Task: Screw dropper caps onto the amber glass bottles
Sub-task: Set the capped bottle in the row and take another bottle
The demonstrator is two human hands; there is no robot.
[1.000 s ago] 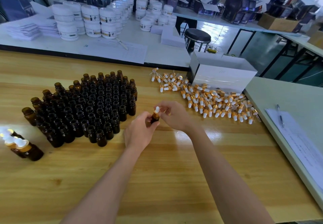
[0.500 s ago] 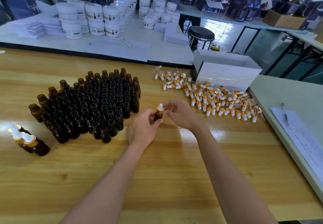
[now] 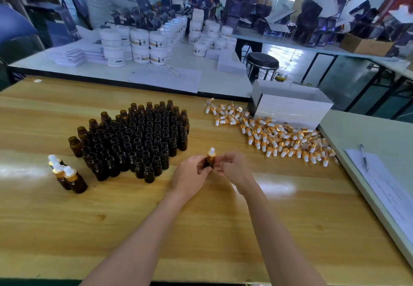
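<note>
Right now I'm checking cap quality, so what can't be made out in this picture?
Head view only:
The held bottle's lower body: covered by the left hand and right hand.
Whether its dropper cap is screwed tight: too small.
Rear capped bottles at left: overlapped by the front ones.
Print on the paper sheet: too small.

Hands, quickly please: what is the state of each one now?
Left hand: fingers curled round the capped amber bottle, holding it.
Right hand: fingers curled beside the bottle; a grip cannot be told.
</note>
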